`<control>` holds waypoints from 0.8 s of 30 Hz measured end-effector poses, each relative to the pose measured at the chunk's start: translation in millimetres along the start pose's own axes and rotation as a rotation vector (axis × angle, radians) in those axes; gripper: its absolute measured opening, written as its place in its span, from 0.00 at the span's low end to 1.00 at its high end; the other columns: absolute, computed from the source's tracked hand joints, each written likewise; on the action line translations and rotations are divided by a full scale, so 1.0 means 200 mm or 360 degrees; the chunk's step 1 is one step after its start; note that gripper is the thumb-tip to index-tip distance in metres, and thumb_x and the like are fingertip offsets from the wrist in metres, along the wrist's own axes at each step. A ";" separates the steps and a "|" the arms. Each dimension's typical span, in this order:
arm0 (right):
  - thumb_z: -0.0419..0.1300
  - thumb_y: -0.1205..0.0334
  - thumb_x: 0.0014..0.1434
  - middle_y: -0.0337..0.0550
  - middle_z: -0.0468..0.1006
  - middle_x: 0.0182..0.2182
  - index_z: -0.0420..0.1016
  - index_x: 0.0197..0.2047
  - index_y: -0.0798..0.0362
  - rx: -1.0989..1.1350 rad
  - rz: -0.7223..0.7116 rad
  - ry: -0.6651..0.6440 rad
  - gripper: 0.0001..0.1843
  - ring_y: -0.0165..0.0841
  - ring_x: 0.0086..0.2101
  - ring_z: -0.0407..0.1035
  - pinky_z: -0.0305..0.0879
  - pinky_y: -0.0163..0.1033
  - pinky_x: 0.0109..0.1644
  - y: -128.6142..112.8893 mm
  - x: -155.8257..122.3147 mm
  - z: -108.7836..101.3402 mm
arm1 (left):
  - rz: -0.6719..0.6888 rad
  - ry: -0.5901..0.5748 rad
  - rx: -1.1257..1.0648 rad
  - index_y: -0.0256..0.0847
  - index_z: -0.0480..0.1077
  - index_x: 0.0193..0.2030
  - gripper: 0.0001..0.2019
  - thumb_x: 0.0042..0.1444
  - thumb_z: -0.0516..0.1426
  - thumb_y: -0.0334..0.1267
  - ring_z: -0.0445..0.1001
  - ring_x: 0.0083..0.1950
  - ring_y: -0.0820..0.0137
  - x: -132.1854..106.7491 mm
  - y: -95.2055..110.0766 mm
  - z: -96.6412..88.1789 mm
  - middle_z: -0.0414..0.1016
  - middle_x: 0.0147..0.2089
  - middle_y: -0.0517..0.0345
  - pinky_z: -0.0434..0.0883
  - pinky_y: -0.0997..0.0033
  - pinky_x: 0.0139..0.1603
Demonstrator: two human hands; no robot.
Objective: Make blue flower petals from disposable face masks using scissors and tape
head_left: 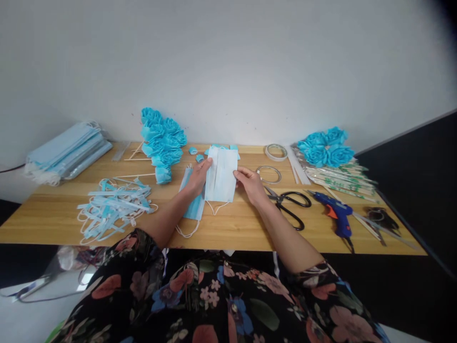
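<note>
A pale blue face mask is held up over the wooden table, white inner side toward me, ear loops hanging below. My left hand pinches its left edge. My right hand pinches its right edge. A second blue mask lies flat on the table under my left wrist. Small blue cut pieces lie just behind the held mask.
Blue mask-fabric roses lie at back left, more at back right on wooden sticks. Cut mask strips and stacked masks lie left. Tape rolls, black scissors and a blue glue gun lie right.
</note>
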State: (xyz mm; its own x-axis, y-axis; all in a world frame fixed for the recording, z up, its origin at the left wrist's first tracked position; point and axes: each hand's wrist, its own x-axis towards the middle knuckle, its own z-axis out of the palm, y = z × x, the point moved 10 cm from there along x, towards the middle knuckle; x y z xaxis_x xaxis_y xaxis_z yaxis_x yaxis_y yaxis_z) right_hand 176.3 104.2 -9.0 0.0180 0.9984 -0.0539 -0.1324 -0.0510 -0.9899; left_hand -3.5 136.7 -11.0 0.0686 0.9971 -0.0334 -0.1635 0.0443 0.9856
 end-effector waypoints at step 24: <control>0.50 0.34 0.65 0.42 0.74 0.25 0.77 0.27 0.52 -0.0609 -0.0611 0.0556 0.32 0.32 0.29 0.70 0.67 0.39 0.37 -0.56 -0.19 -0.27 | -0.0267 -0.0384 0.0530 0.40 0.79 0.31 0.19 0.41 0.71 0.52 0.74 0.24 0.62 -0.04 -0.05 0.10 0.80 0.26 0.52 0.68 0.68 0.23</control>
State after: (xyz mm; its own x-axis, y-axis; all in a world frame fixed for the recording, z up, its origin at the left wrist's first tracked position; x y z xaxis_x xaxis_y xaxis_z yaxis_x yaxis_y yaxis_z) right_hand 242.8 70.3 96.2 0.3239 0.8837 0.3380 0.3092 0.2387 -0.9205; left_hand 17.2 127.1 -17.6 0.3011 0.9331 -0.1965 0.1928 0.1422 0.9709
